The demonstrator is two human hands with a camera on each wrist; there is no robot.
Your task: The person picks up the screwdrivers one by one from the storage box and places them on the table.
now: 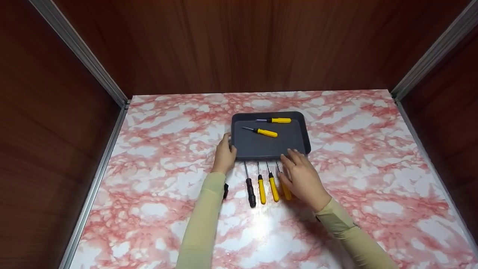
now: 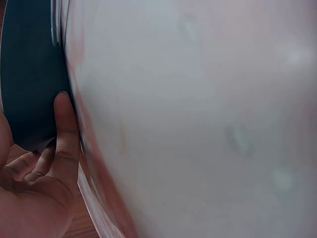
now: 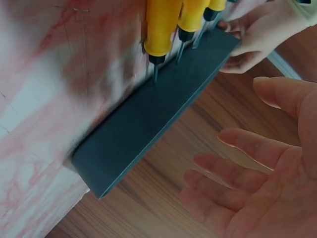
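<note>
A dark grey tray [image 1: 257, 147] holds two yellow-handled screwdrivers, one [image 1: 281, 120] near its far wall and another [image 1: 267, 133] lying aslant nearer the middle. My left hand [image 1: 224, 155] grips the tray's near left corner, with a finger [image 2: 65, 116] against the outer wall in the left wrist view. Over the near right part of the tray hovers my right hand [image 1: 303, 179], its fingers spread and holding nothing. In front of the tray lie a black-handled screwdriver [image 1: 250, 192] and three yellow-handled ones [image 1: 262, 190], tips toward the tray; my right hand partly covers the rightmost.
A small black object [image 1: 225, 191] shows beside my left sleeve, mostly hidden. The red-and-white marbled tabletop [image 1: 168, 149] is bounded by brown wood-grain panels [image 1: 254, 45] at the back and both sides, with metal rails along the side edges.
</note>
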